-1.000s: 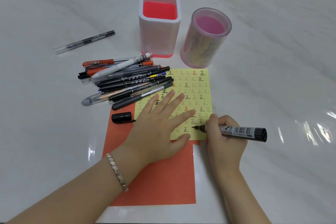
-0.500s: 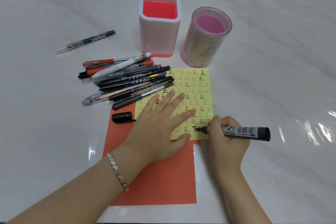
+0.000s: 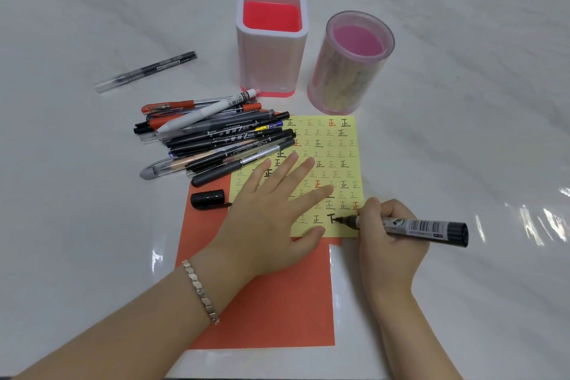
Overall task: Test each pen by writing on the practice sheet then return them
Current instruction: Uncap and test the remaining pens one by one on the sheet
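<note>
Fingers (image 3: 371, 207) of the right hand (image 3: 393, 237) pinch the marker (image 3: 427, 227) to write; left hand (image 3: 265, 219), spread flat, steadies the practice sheet (image 3: 342, 153)

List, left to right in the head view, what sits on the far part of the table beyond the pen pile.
Lone clear-barrelled black pen lying flat → square white pen holder with a red inside → round clear plastic pen holder with a pink inside.
</note>
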`<state>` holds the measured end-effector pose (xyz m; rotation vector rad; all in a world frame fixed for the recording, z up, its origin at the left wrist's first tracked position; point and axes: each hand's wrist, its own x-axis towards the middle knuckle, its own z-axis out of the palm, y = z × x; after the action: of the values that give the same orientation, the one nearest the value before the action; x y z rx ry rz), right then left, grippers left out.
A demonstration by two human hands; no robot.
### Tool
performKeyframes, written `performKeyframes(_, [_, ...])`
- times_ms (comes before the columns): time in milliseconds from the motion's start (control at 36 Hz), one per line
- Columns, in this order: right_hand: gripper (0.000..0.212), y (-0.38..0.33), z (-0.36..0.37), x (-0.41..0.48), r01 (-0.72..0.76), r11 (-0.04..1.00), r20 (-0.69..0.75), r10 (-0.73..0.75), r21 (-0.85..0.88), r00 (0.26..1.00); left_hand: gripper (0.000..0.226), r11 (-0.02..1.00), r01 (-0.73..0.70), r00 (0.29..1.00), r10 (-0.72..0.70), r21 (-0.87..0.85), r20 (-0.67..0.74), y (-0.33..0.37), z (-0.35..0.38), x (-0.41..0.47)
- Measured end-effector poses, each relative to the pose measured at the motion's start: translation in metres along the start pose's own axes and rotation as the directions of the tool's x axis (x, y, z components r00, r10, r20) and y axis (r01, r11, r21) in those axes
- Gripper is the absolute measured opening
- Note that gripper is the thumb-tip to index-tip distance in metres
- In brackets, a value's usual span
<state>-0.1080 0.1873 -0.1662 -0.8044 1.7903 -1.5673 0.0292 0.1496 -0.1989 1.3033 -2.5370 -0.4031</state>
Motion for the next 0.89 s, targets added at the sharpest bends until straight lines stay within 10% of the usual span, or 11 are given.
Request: performKeyframes(889, [0.031, 0.0038, 0.0002, -0.0014, 0.065, 0.992, 0.061, -0.058, -0.112, 0.996, 0.051, 1.000, -0.004, 1.000, 0.004, 0.003, -0.011, 0.0000, 0.0001, -0.0004])
